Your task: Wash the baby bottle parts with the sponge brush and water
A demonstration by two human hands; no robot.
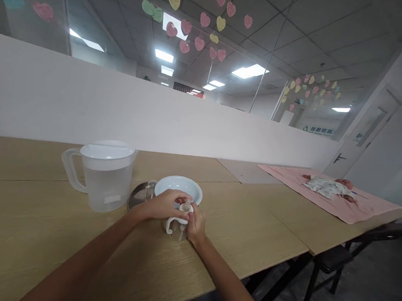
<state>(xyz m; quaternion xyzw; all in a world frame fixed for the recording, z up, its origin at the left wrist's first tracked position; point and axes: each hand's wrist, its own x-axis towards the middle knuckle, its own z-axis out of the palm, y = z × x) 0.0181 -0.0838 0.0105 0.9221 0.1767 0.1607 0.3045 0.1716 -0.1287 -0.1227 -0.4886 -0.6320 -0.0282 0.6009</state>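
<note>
A small clear baby bottle (180,222) with white side handles and a teat stands on the wooden table (46,232). My left hand (163,203) is curled over its top, fingers at the white collar. My right hand (195,226) grips the bottle from the right side. Just behind them sits a white bowl (178,187). A translucent plastic jug (104,175) with a white lid and some water stands to the left. A glass lid (141,194) lies between jug and bowl.
A baby doll (331,187) lies on a pink cloth (350,209) on the table at the far right. A white partition wall (155,120) runs behind the table. A dark chair (337,259) stands under the table's right end.
</note>
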